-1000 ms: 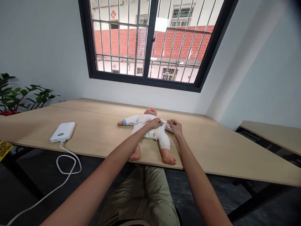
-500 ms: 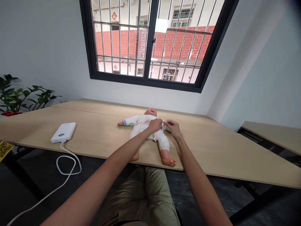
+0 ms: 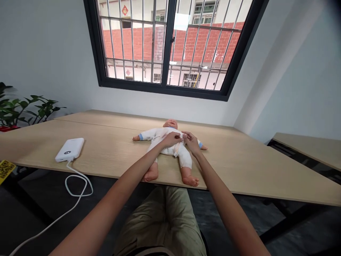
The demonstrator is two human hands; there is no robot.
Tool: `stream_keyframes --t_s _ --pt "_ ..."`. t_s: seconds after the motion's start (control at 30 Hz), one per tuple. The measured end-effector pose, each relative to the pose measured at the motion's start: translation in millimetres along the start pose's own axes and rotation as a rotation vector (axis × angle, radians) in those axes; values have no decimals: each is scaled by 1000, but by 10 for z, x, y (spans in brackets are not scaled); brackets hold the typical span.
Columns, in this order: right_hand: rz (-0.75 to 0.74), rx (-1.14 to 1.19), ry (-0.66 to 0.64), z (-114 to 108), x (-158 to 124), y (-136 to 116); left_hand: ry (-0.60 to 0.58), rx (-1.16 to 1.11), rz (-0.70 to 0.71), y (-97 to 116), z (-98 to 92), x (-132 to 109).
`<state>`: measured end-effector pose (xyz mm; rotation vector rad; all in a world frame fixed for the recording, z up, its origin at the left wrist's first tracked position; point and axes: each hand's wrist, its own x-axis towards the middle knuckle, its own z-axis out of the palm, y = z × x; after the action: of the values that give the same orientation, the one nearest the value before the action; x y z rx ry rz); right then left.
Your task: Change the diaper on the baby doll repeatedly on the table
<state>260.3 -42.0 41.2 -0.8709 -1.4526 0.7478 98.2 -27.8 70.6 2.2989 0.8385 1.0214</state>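
A baby doll [image 3: 170, 123] lies on its back on the wooden table, head toward the window and bare feet near the front edge. It wears a white romper [image 3: 184, 158] with blue cuffs and collar. Over the doll's belly, my left hand [image 3: 172, 139] has its fingers bent together at the cloth. Close beside it, my right hand [image 3: 190, 142] pinches the romper at the side of the doll's chest. The exact bit of fabric between my fingertips is too small to make out.
On the left of the table [image 3: 239, 163] lies a white power bank [image 3: 70, 149] with a white cable [image 3: 80, 195] hanging over the front edge. A potted plant [image 3: 39, 108] stands far left. Behind are the wall and a barred window [image 3: 165, 49]. Another table [image 3: 306, 145] is at right.
My left hand has shifted slightly left, and my right hand has moved a little left and turned over the doll's side. The doll's right-side cuff and hand now show. The view has tilted slightly.
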Motion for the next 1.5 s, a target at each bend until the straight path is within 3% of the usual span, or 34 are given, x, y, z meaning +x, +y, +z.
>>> stream_keyframes --t_s 0.2,0.33,0.6,0.77,0.9,1.23,1.5 --pt "25 -59 -80 28 -16 50 131 62 -42 -38 -77 -55" --pt "56 -94 -38 31 -9 79 169 164 -74 -120 -175 -113" --pt "118 11 50 45 -18 57 70 456 -163 -224 -247 -307" --pt "120 -24 -57 58 -19 38 -31 518 -226 -158 -212 -309" --pt "143 -93 -136 68 -13 75 -35 549 -262 -132 -158 -302" --pt "217 -191 -29 122 -50 65 93 545 -95 -71 -130 -360" --pt "166 -248 26 130 -9 155 103 516 -18 -102 -109 -335"
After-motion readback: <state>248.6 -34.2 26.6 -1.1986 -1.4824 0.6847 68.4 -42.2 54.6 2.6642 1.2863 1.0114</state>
